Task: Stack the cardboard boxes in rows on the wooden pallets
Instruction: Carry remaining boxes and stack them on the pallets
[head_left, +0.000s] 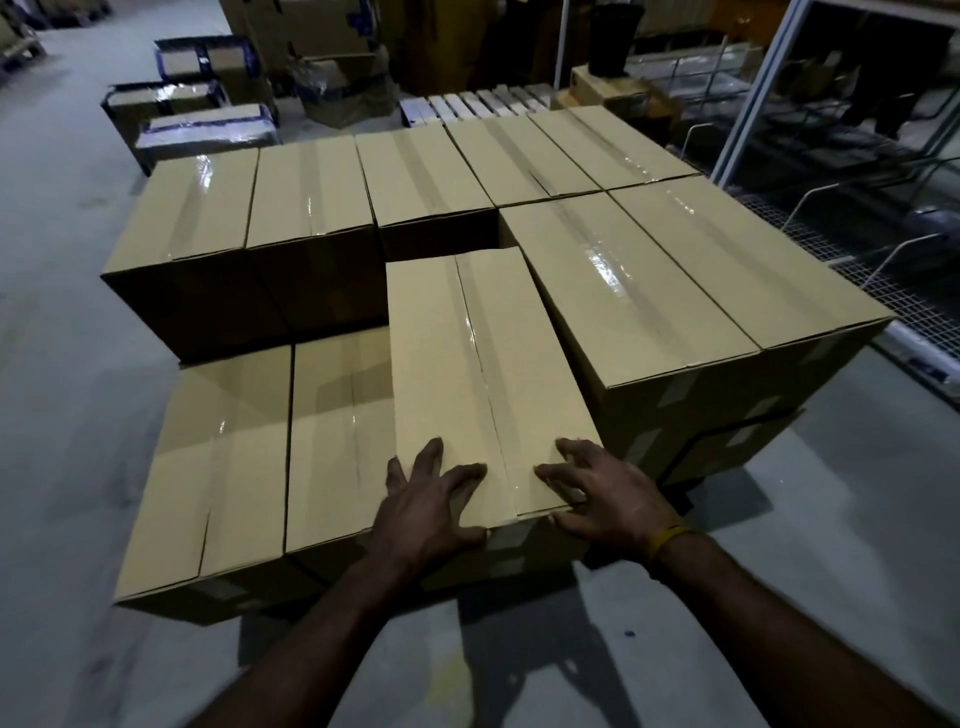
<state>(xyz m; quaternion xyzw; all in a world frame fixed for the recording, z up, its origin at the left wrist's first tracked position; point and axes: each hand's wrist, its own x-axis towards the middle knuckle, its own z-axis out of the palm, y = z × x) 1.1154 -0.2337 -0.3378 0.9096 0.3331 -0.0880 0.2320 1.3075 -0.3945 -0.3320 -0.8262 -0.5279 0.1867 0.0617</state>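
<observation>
Cardboard box (483, 374) needs an even push: left hand (426, 499) and right hand (605, 493), fingers spread flat on its near edge, should square it beside its right-hand neighbour (639, 306).

Near box (483, 379) sits top tier, two lower boxes (270, 457) to its left, two top-tier boxes (691, 280) right, back row (405, 176) behind.

Wrapped cartons (208, 127) far left; wire shelving (841, 171) right.

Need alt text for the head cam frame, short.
Both hands, left hand and right hand, press on the near end of a taped cardboard box on the stack, beside two same-height boxes. Lower boxes lie left; grey floor surrounds.
</observation>
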